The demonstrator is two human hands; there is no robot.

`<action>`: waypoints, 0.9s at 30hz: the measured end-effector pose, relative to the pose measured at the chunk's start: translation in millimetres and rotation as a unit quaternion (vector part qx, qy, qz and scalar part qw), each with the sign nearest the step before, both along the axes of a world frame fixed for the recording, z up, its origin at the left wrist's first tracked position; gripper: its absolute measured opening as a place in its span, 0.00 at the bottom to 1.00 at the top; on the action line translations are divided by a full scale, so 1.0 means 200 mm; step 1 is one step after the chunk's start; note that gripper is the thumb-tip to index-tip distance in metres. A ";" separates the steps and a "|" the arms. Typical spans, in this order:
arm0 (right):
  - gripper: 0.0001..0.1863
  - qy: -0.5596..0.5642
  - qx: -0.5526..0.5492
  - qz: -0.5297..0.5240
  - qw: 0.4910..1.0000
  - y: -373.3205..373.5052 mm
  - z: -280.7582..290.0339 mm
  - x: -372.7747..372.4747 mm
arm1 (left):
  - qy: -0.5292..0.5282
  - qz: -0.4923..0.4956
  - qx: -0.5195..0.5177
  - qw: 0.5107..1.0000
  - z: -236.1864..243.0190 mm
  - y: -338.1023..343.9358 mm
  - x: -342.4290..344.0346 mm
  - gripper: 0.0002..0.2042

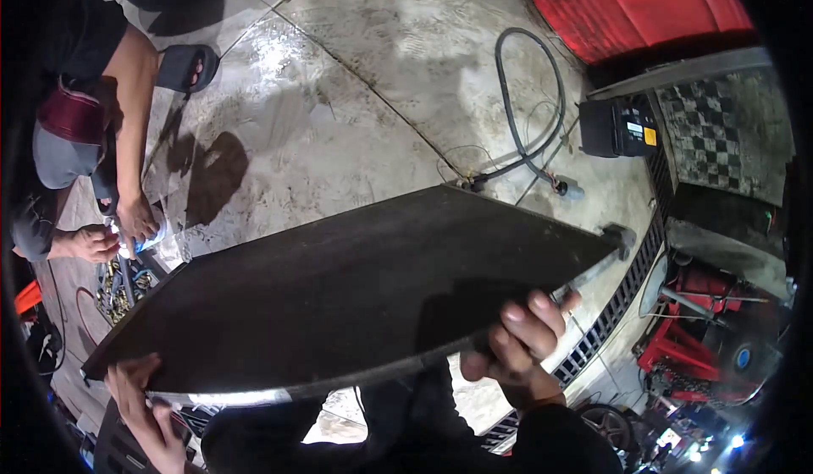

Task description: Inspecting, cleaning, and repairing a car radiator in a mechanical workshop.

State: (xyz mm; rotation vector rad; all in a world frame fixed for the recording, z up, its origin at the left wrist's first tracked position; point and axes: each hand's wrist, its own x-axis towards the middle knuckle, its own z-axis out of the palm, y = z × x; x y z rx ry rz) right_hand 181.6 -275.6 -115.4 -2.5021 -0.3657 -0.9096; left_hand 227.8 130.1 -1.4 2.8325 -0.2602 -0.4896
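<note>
Across the middle of the head view lies a large, flat, dark panel (339, 279) that looks like a vehicle radiator. Its near edge is a silver metal strip, and a dark fitting (621, 239) sticks out at its far right corner. My left hand (142, 410) grips the panel's near left corner, fingers wrapped over the edge. My right hand (527, 338) is closed around the near right edge, its fingers curled by the rim. The panel's underside is hidden. Below it, my legs show in dark clothing.
At left a co-worker's hands (118, 230) work over a tray of small metal parts (114, 292). A black hose with wires (508, 93) lies on the wet tiled floor. A black battery (616, 129) stands by a drain grate (605, 326); a red stool (677, 355) stands right.
</note>
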 end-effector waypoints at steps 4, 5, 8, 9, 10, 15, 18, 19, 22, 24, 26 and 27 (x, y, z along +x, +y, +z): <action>0.14 -0.265 -0.048 -0.030 0.963 0.03 -0.12 0.21 | -0.054 0.005 -0.026 0.998 -0.04 -0.10 0.08 0.29; 0.14 -0.258 0.011 -0.064 0.964 0.09 -0.15 0.19 | -0.062 -0.005 -0.018 0.998 -0.05 -0.10 0.09 0.29; 0.13 -0.296 -0.006 -0.070 0.953 0.05 -0.20 0.22 | -0.056 -0.017 -0.003 0.998 -0.06 -0.11 0.12 0.29; 0.13 -0.292 0.012 -0.074 0.953 0.06 -0.26 0.19 | -0.066 -0.018 0.016 0.998 -0.04 -0.12 0.11 0.29; 0.13 -0.279 0.061 -0.068 0.956 0.02 -0.26 0.13 | -0.067 -0.021 0.004 0.998 -0.06 -0.13 0.12 0.29; 0.15 -0.284 -0.053 -0.041 0.956 -0.06 -0.16 0.19 | -0.068 -0.010 -0.011 0.998 -0.08 -0.16 0.14 0.29; 0.14 -0.213 -0.090 0.003 0.973 -0.03 -0.16 0.21 | -0.078 0.013 0.043 0.996 0.01 -0.10 0.08 0.29; 0.15 -0.096 -0.167 0.115 0.974 -0.14 -0.09 0.11 | -0.073 0.038 0.050 0.995 0.05 -0.04 0.03 0.31; 0.31 -0.071 -0.206 0.137 0.966 -0.14 0.09 0.10 | -0.120 0.070 0.052 0.989 -0.15 0.02 -0.03 0.34; 0.21 -0.132 -0.096 -0.075 0.984 -0.09 -0.05 0.05 | -0.089 -0.035 -0.048 0.994 -0.16 -0.05 0.14 0.24; 0.16 -0.183 -0.052 -0.054 0.980 0.02 -0.04 0.20 | -0.082 -0.067 -0.049 0.993 -0.12 -0.07 0.17 0.20; 0.14 -0.214 -0.008 -0.050 0.975 0.08 -0.03 0.24 | -0.119 -0.072 -0.057 0.989 -0.13 -0.06 0.15 0.19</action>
